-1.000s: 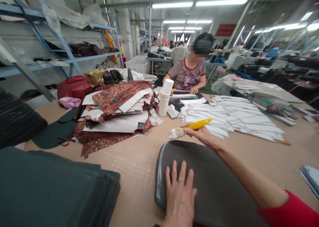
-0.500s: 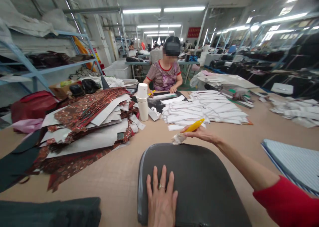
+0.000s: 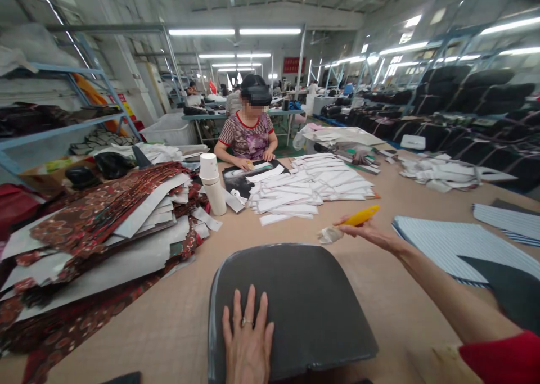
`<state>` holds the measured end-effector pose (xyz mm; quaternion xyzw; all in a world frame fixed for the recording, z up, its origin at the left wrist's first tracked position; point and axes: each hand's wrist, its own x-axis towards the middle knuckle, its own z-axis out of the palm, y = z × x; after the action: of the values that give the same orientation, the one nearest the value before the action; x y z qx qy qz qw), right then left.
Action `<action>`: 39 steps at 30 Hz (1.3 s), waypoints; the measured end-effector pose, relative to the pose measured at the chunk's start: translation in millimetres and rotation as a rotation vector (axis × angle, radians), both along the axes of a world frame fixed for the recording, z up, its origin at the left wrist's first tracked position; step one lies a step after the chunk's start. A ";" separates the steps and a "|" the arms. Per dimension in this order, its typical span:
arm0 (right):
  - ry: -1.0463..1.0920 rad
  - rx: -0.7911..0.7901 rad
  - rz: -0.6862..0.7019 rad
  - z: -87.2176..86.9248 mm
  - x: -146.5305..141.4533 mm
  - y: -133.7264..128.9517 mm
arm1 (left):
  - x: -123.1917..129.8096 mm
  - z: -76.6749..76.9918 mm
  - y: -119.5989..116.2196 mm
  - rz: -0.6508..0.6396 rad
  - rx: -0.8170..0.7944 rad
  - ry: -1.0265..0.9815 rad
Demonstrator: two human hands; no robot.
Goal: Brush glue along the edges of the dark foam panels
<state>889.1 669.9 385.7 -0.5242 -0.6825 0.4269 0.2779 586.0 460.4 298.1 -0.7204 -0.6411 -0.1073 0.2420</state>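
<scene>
A dark grey panel (image 3: 307,299) with a rounded far edge lies on the table in front of me. Whitish glue-like streaks run along its left and far edges. My left hand (image 3: 248,339) is flat on the panel's left part, fingers spread, a ring on one finger. In my right hand (image 3: 366,232) is a brush with a yellow handle (image 3: 359,216), gripped between thumb and fingers. Its pale, caked bristles (image 3: 330,235) point left, just beyond the panel's far right corner and apart from it.
Left stands a tall pile of red-brown patterned pieces (image 3: 113,198) with white backing. White paper cups (image 3: 214,190) are stacked beside it. White strips (image 3: 304,187) lie ahead, near a seated co-worker (image 3: 251,131). Striped light-blue pieces (image 3: 439,243) lie to the right.
My right hand has moved the brush rightward, away from the panel's far edge. The view has turned right, and my left hand stays flat on the panel.
</scene>
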 end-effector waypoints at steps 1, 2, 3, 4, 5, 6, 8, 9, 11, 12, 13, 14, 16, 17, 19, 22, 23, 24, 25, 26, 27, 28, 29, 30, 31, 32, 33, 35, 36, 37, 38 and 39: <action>0.010 0.027 -0.044 3.3 -2.9 -4.2 | 0.0 0.1 0.7 0.000 0.009 -0.004; 0.024 0.053 -0.078 5.3 -7.1 -8.5 | 0.1 0.3 1.4 0.001 0.017 -0.009; 0.037 0.070 -0.098 5.8 -11.5 -12.8 | 0.2 0.3 2.0 0.002 0.023 -0.016; 0.047 0.076 -0.100 4.7 -15.2 -17.0 | 0.3 0.0 2.5 0.005 0.027 -0.024; 0.053 0.077 -0.101 2.5 -17.6 -21.3 | 0.3 -0.5 2.8 0.007 0.029 -0.032; 0.053 0.081 -0.103 -0.6 -18.3 -25.6 | 0.4 -1.5 3.0 0.005 0.024 -0.038; 0.042 0.122 -0.170 -6.8 -16.1 -34.3 | 0.6 -4.5 3.1 0.008 0.005 -0.051; 0.042 0.155 -0.234 -9.3 -14.6 -38.3 | 0.9 -6.3 3.2 0.017 0.000 -0.063; 0.064 0.212 -0.367 -12.4 -14.7 -45.0 | 2.1 -9.7 3.6 0.038 -0.008 -0.095; 0.084 0.228 -0.410 -13.5 -16.8 -47.4 | 3.0 -11.1 3.8 0.047 -0.009 -0.112; 0.105 0.235 -0.430 -14.9 -20.1 -49.2 | 3.9 -12.1 4.1 0.054 -0.013 -0.127; 0.121 0.238 -0.430 -16.7 -24.1 -50.6 | 4.8 -12.7 4.4 0.060 -0.016 -0.139; 0.130 0.245 -0.415 -22.2 -30.7 -53.7 | 6.2 -12.9 5.0 0.070 -0.022 -0.154; 0.130 0.247 -0.415 -25.6 -32.2 -56.1 | 6.6 -12.6 5.3 0.076 -0.023 -0.158; 0.118 0.255 -0.434 -32.9 -30.5 -64.3 | 7.0 -11.8 5.6 0.081 -0.024 -0.160; 0.047 0.288 -0.465 -40.4 -20.2 -85.1 | 6.8 -10.0 5.6 0.068 -0.040 -0.156; 0.014 0.300 -0.471 -41.3 -16.6 -93.8 | 6.7 -9.2 5.5 0.068 -0.050 -0.156; -0.017 0.305 -0.473 -41.4 -13.6 -103.0 | 6.6 -8.3 5.3 0.069 -0.060 -0.158; -0.042 0.304 -0.476 -40.9 -11.4 -112.8 | 6.7 -7.3 5.1 0.070 -0.073 -0.162; -0.061 0.299 -0.482 -39.9 -10.0 -122.9 | 6.7 -6.0 4.8 0.071 -0.088 -0.166; -0.078 0.289 -0.486 -38.6 -9.2 -133.4 | 6.8 -4.6 4.6 0.075 -0.104 -0.173; -0.092 0.279 -0.497 -37.3 -9.0 -144.4 | 7.0 -3.1 4.4 0.075 -0.120 -0.180; -0.102 0.274 -0.514 -36.2 -9.1 -155.8 | 7.1 -1.6 4.3 0.073 -0.137 -0.188; -0.112 0.275 -0.533 -35.2 -9.3 -167.7 | 7.2 -0.1 4.1 0.072 -0.152 -0.197; -0.122 0.281 -0.546 -34.5 -9.4 -180.2 | 7.5 1.2 4.0 0.071 -0.166 -0.209; -0.132 0.295 -0.555 -34.1 -9.5 -193.2 | 7.9 2.3 3.9 0.070 -0.180 -0.225; -0.145 0.314 -0.559 -33.6 -9.6 -206.6 | 8.6 3.4 3.7 0.068 -0.194 -0.246; -0.175 0.357 -0.561 -31.9 -10.3 -233.3 | 11.0 5.7 2.9 0.066 -0.224 -0.303; -0.188 0.375 -0.570 -29.9 -11.1 -245.7 | 12.6 7.6 2.4 0.067 -0.237 -0.340; -0.203 0.393 -0.587 -27.0 -12.2 -256.8 | 14.1 10.4 1.9 0.069 -0.253 -0.385; -0.215 0.415 -0.611 -23.0 -13.8 -266.1 | 15.2 14.4 1.6 0.072 -0.270 -0.442; -0.228 0.444 -0.636 -18.0 -15.6 -273.3 | 15.2 19.8 1.4 0.070 -0.293 -0.528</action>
<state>873.5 396.6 367.7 -0.6804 -0.5883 0.1008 0.4252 601.2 461.8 317.9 -0.6724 -0.7147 -0.1889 -0.0357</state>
